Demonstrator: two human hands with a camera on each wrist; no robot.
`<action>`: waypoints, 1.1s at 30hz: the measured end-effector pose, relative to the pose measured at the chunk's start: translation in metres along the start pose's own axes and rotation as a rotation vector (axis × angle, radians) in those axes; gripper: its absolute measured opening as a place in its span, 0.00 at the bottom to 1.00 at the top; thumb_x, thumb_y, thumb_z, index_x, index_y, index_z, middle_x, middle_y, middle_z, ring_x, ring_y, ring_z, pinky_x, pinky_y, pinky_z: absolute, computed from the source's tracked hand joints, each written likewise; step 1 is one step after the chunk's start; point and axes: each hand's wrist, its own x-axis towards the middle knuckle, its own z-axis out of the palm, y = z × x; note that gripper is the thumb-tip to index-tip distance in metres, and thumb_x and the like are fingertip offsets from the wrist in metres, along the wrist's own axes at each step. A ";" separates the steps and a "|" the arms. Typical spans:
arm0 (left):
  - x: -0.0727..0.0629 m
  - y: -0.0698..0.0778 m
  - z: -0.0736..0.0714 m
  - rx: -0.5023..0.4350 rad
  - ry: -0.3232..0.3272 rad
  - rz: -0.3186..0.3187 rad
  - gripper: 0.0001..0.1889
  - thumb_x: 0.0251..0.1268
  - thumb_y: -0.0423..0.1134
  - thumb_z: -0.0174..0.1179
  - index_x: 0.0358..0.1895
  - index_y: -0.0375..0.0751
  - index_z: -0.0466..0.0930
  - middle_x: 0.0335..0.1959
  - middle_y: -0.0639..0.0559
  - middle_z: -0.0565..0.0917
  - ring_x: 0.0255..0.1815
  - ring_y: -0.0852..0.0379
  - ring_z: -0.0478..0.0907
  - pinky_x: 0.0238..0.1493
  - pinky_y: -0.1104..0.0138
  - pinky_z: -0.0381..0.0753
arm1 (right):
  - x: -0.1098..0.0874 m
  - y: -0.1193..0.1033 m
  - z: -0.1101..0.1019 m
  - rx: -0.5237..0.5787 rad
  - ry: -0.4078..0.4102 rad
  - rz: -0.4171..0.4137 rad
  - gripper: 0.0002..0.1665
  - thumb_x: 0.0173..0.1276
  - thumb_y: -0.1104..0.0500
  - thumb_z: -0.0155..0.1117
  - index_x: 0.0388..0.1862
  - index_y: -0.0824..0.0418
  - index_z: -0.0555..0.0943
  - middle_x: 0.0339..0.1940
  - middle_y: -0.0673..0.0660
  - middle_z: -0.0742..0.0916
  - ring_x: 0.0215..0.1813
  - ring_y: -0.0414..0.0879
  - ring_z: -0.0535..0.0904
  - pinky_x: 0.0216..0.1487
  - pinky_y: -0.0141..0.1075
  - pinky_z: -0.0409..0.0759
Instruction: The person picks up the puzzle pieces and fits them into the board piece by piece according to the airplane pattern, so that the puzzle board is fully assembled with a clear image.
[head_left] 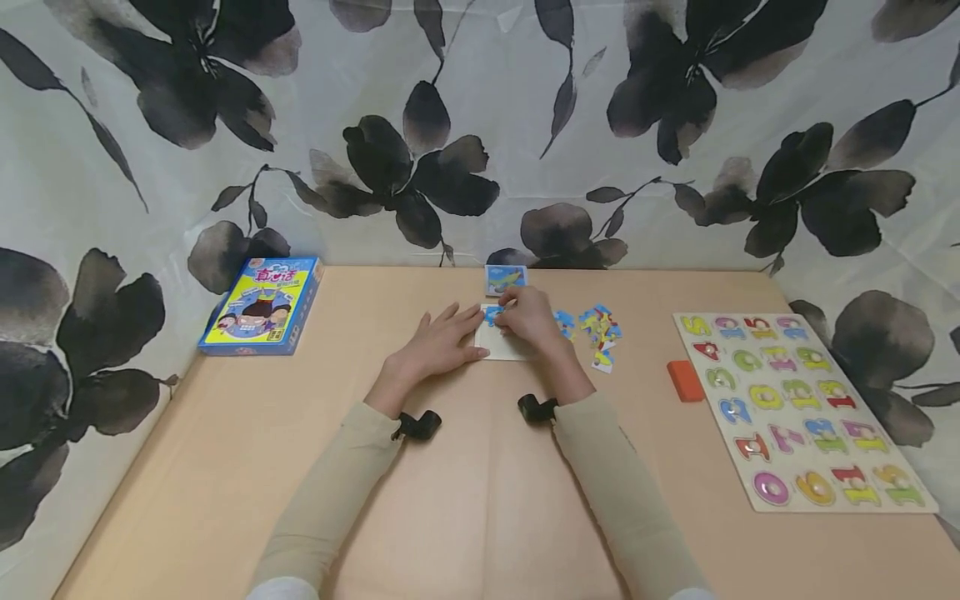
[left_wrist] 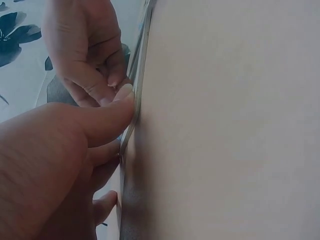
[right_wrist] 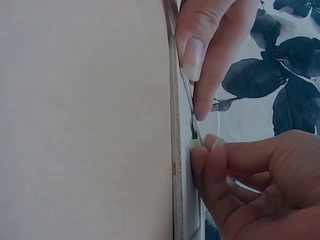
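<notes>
In the head view, a white puzzle board (head_left: 491, 346) lies on the table, with blue jigsaw pieces (head_left: 491, 315) in its upper left part. My left hand (head_left: 438, 342) rests at the board's left side, fingers mostly straight. Over the upper part of the board, my right hand (head_left: 529, 317) bends its fingers down. The right wrist view shows its thumb and fingertips pinching a thin jigsaw piece (right_wrist: 195, 134), mostly hidden, close over the board. There the left hand's (right_wrist: 205, 45) fingers touch the board just beyond. A small picture card (head_left: 506, 277) lies behind the board.
Loose jigsaw pieces (head_left: 600, 325) are heaped right of the board. Farther right are an orange-red block (head_left: 686, 381) and a large board of coloured raised shapes (head_left: 780, 367). A blue and yellow box (head_left: 258, 308) lies at the back left. Patterned cloth (head_left: 525, 183) hangs behind the table.
</notes>
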 end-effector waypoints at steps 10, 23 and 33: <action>0.002 -0.003 0.001 0.000 0.014 0.005 0.40 0.70 0.62 0.54 0.80 0.51 0.54 0.82 0.56 0.53 0.83 0.42 0.44 0.75 0.32 0.40 | -0.001 0.000 0.004 -0.140 0.041 -0.063 0.10 0.61 0.67 0.67 0.42 0.62 0.85 0.27 0.55 0.81 0.32 0.47 0.74 0.33 0.34 0.71; -0.002 -0.003 0.003 -0.022 0.017 0.010 0.39 0.70 0.60 0.55 0.79 0.50 0.56 0.82 0.56 0.53 0.83 0.42 0.44 0.75 0.31 0.40 | 0.001 0.006 0.006 -0.176 0.019 -0.149 0.12 0.59 0.68 0.64 0.41 0.60 0.88 0.30 0.56 0.83 0.35 0.48 0.75 0.35 0.34 0.70; 0.001 -0.005 0.002 0.001 0.015 0.011 0.37 0.71 0.61 0.53 0.79 0.52 0.56 0.82 0.56 0.53 0.83 0.42 0.44 0.75 0.31 0.40 | 0.004 0.004 0.007 -0.159 0.048 -0.112 0.04 0.62 0.66 0.69 0.35 0.62 0.83 0.27 0.55 0.80 0.33 0.48 0.74 0.35 0.35 0.71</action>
